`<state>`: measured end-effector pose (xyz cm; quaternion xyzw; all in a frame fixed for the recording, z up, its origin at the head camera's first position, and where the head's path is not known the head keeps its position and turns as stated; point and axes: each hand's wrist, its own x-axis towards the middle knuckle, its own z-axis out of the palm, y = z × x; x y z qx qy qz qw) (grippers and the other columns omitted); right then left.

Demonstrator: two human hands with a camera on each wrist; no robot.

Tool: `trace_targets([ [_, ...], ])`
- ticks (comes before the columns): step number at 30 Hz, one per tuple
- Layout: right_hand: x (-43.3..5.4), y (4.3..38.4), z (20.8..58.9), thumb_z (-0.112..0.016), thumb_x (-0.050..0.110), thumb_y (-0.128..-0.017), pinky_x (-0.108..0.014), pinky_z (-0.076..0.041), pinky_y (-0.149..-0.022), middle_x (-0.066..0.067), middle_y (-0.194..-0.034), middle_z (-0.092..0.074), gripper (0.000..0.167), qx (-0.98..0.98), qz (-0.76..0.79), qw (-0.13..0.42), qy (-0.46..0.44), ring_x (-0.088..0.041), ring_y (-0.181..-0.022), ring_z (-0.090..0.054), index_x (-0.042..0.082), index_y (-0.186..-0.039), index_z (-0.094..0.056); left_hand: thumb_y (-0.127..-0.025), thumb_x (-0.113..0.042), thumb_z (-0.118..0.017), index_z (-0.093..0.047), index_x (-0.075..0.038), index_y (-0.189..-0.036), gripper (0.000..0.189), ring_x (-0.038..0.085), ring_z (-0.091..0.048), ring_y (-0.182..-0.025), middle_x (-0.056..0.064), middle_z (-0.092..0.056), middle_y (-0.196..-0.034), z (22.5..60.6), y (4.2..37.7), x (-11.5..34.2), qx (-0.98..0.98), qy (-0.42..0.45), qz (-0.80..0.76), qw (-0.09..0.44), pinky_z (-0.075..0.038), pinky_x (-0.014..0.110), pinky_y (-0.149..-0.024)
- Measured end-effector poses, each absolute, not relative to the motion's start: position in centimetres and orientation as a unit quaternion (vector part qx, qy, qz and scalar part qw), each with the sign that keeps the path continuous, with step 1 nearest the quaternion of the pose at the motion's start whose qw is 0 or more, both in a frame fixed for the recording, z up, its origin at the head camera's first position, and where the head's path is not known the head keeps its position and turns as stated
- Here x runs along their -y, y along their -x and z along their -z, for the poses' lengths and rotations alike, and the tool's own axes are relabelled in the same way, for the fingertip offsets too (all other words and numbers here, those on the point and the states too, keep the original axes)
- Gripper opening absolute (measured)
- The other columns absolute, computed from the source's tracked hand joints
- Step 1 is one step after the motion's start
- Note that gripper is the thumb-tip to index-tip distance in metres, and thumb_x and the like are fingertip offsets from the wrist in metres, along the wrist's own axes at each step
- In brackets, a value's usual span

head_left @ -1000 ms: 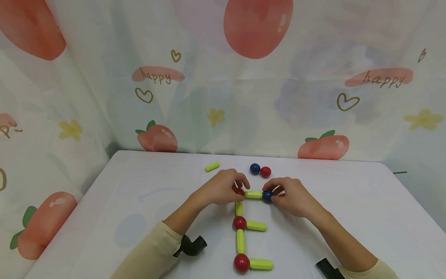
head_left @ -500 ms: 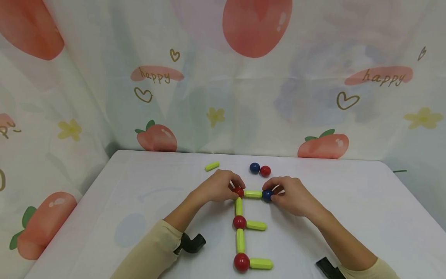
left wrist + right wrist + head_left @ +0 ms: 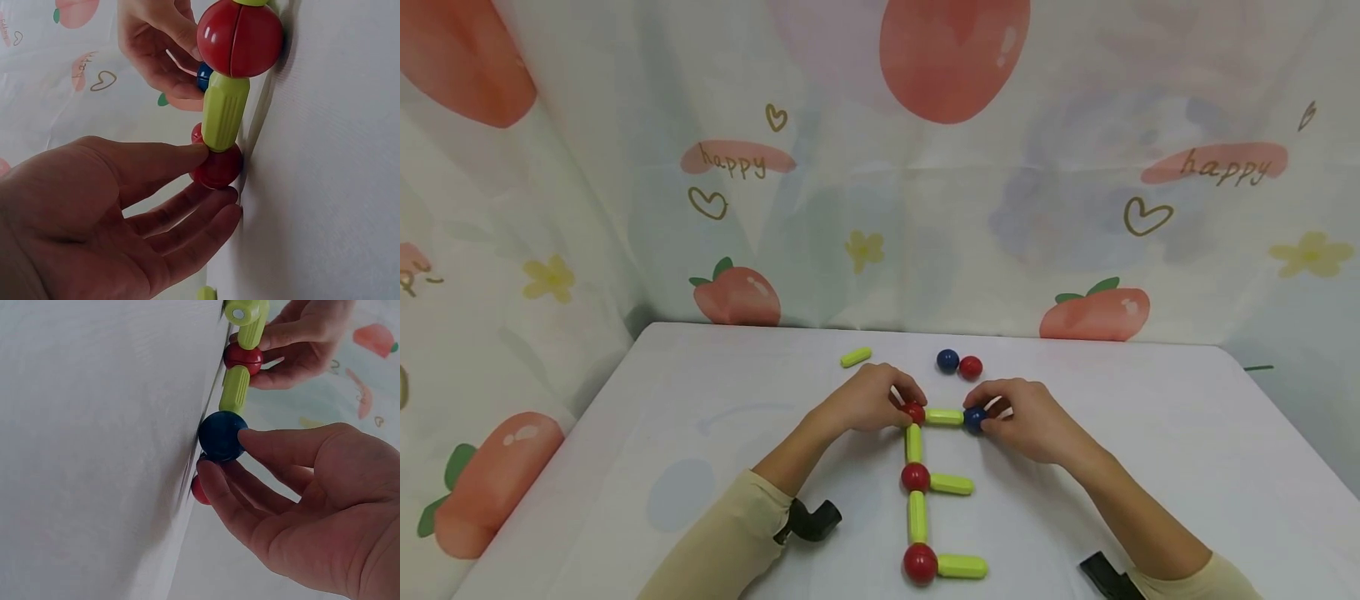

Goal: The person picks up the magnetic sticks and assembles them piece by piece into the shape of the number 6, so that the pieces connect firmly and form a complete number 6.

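A chain of yellow-green rods and red balls lies on the white table, shaped like a letter E. My left hand (image 3: 868, 400) pinches the far red ball (image 3: 219, 167) between thumb and fingers. From that ball a rod (image 3: 944, 417) runs right to a blue ball (image 3: 222, 436), which my right hand (image 3: 1030, 421) holds by thumb and fingertips. Down the chain come a middle red ball (image 3: 915, 477) and a near red ball (image 3: 920, 564). Each has a rod pointing right, the middle rod (image 3: 952, 484) and the near rod (image 3: 962, 567), with free ends.
Behind the hands lie a loose yellow-green rod (image 3: 856, 357), a blue ball (image 3: 948, 361) and a red ball (image 3: 971, 368). A printed curtain (image 3: 940, 217) hangs along the table's back edge. Black wrist mounts sit by both sleeves, the left mount (image 3: 812, 521) close to the table.
The left fingers have shifted slightly on the far red ball, leaving more of it showing. The right hand stays on the blue ball, nearly unmoved.
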<state>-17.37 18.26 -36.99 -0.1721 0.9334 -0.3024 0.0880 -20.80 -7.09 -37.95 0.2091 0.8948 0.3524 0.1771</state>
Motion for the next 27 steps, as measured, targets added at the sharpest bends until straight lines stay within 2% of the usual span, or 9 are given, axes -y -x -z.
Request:
trace_targets([
  [7, -18.1, 18.1, 36.3, -0.073, 0.004, -0.091, -0.043, -0.061, -0.085, -0.009, -0.112, -0.074, 0.025, -0.934, 0.297, 0.069, 0.187, -0.028, -0.102, -0.07, 0.01, -0.115, -0.075, -0.09, -0.009, -0.08, -0.08, -0.016, -0.111, 0.022, 0.015, -0.067, -0.09, -0.003, -0.075, -0.099, 37.7, 20.7, 7.2, -0.896, -0.203, -0.356, 0.172, -0.059, 0.027, -0.079],
  [16, -17.9, 21.3, 35.3, -0.072, 0.007, -0.091, -0.052, -0.058, -0.09, -0.018, -0.12, -0.071, 0.028, -0.947, 0.269, 0.027, 0.175, -0.038, -0.108, -0.068, 0.005, -0.12, -0.072, -0.09, -0.008, -0.081, -0.08, -0.016, -0.111, 0.022, 0.014, -0.066, -0.088, -0.003, -0.075, -0.098, 37.7, 20.8, 7.1, -0.896, -0.198, -0.36, 0.169, -0.058, 0.025, -0.077],
  [22, -17.7, 23.2, 35.7, -0.072, 0.01, -0.092, -0.051, -0.059, -0.089, -0.025, -0.128, -0.062, 0.041, -0.959, 0.24, 0.049, 0.139, -0.043, -0.115, -0.062, 0.005, -0.132, -0.065, -0.089, -0.009, -0.081, -0.081, -0.016, -0.11, 0.022, 0.015, -0.066, -0.088, -0.002, -0.074, -0.098, 37.9, 20.8, 7.0, -0.895, -0.192, -0.364, 0.173, -0.058, 0.026, -0.077],
  [27, -17.8, 24.4, 36.4, -0.072, 0.009, -0.092, -0.048, -0.06, -0.089, -0.025, -0.129, -0.062, 0.04, -0.959, 0.239, 0.07, 0.132, -0.042, -0.115, -0.062, 0.006, -0.131, -0.067, -0.088, -0.008, -0.082, -0.081, -0.016, -0.109, 0.022, 0.014, -0.065, -0.087, -0.003, -0.075, -0.097, 38.0, 20.8, 6.9, -0.893, -0.192, -0.367, 0.173, -0.058, 0.025, -0.077],
])
